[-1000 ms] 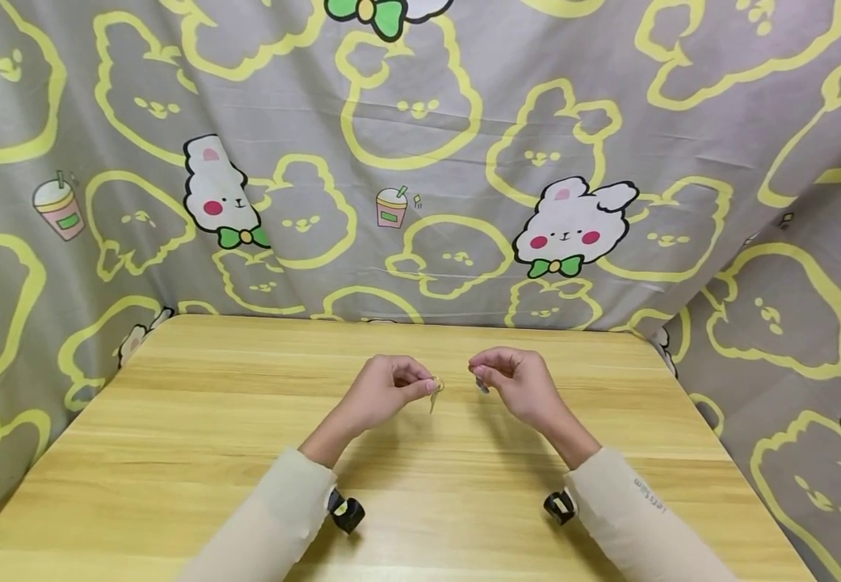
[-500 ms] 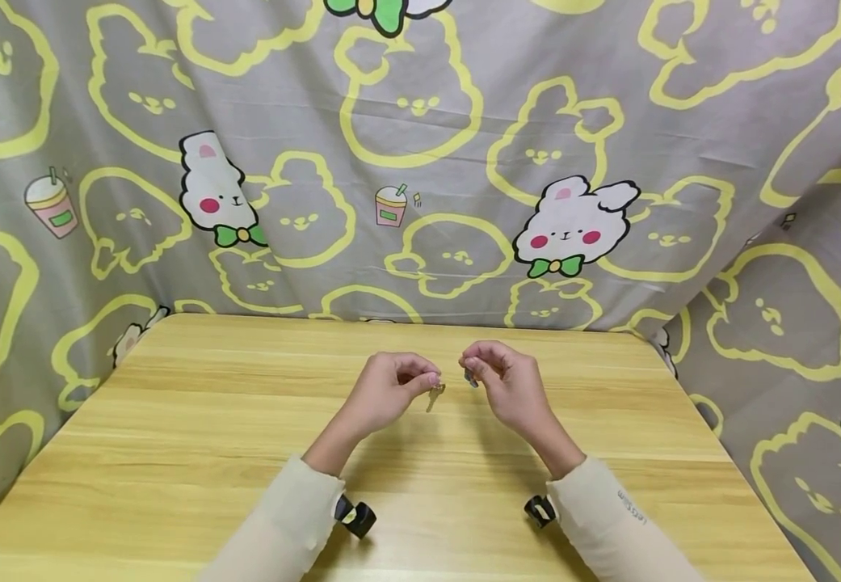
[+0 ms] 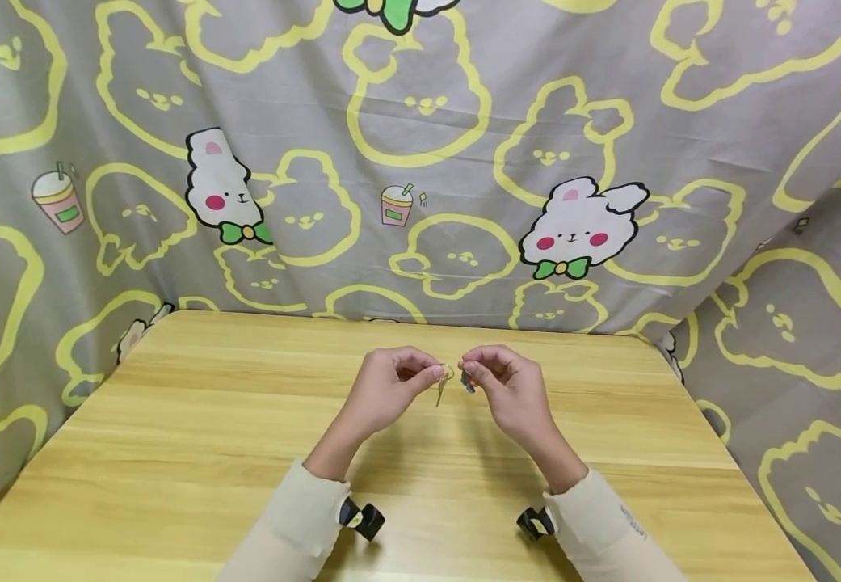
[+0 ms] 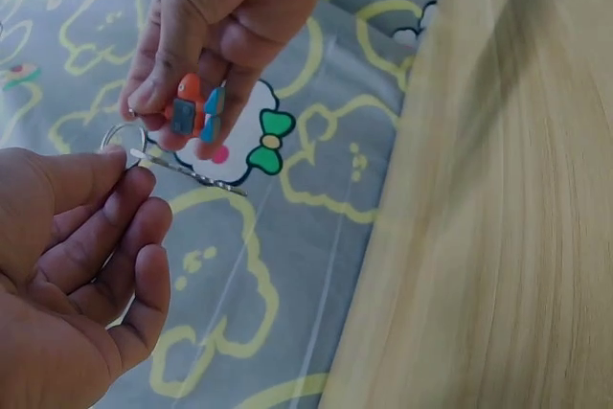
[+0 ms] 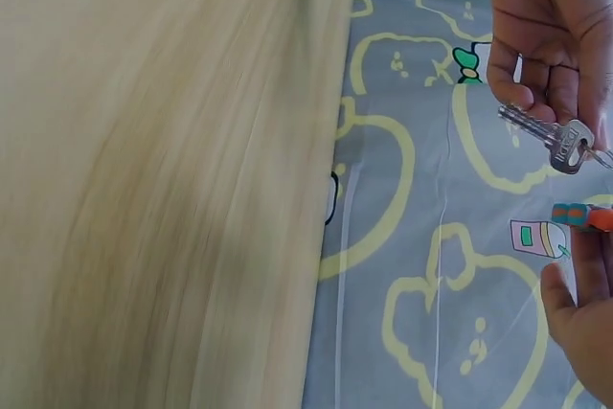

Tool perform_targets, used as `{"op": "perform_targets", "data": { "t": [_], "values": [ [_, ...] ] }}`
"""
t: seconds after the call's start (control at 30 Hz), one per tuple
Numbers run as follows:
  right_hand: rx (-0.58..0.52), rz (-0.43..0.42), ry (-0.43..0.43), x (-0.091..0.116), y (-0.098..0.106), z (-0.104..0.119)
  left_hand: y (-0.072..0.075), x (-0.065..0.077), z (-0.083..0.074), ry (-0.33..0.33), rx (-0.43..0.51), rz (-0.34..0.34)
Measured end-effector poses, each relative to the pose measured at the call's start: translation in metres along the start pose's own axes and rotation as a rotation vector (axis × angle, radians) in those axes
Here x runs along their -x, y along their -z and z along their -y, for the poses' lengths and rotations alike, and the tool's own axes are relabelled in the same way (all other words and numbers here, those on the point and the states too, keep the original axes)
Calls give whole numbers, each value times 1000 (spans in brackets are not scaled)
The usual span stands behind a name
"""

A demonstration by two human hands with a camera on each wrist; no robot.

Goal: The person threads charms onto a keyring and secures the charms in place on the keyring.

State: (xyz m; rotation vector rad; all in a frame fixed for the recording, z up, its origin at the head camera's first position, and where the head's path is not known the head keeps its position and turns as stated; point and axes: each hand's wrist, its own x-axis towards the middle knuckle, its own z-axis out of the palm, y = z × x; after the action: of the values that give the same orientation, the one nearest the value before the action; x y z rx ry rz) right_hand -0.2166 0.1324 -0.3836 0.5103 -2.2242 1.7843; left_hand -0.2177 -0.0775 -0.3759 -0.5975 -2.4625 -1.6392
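Thumb and fingers of my left hand (image 3: 391,390) pinch a metal split key ring (image 4: 105,137) over the middle of the table. A silver key (image 5: 565,146) hangs from the ring, its toothed blade pointing away from the fingers. Facing it, my right hand (image 3: 515,388) holds a small orange and blue charm (image 4: 186,116) between thumb and fingers. The charm's top end, at the right thumb tip, is close to the ring in the left wrist view. A narrow gap shows between the two hands in the head view.
The wooden table (image 3: 209,420) spreads beneath both hands. A grey curtain (image 3: 456,81) printed with yellow outlines and white rabbits hangs behind it and at both sides. Black wrist cameras (image 3: 363,519) are strapped at the beige sleeves (image 3: 296,525).
The right hand has moved left with the charm, bringing it nearer the key ring. The left hand has shifted slightly right and up, and the key's hang has turned a little.
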Motion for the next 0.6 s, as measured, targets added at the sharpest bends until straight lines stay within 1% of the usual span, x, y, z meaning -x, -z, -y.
{"op": "perform_targets", "data": {
  "t": [0.1,0.23,0.4,0.47,0.6],
  "values": [
    [-3,-5,11,0,2,1,-1,1,-3,-7,2,-11],
    [22,-11,28,0,5,4,-1,2,-10,-15,-5,-25],
    [49,7,39,1,5,7,-3,5,-17,-16,-29,-40],
    [57,16,60,2,4,9,-3,7,-19,-15,-38,-43],
    [76,24,132,4,1,12,-3,10,-23,-11,-50,-46]
  ]
}}
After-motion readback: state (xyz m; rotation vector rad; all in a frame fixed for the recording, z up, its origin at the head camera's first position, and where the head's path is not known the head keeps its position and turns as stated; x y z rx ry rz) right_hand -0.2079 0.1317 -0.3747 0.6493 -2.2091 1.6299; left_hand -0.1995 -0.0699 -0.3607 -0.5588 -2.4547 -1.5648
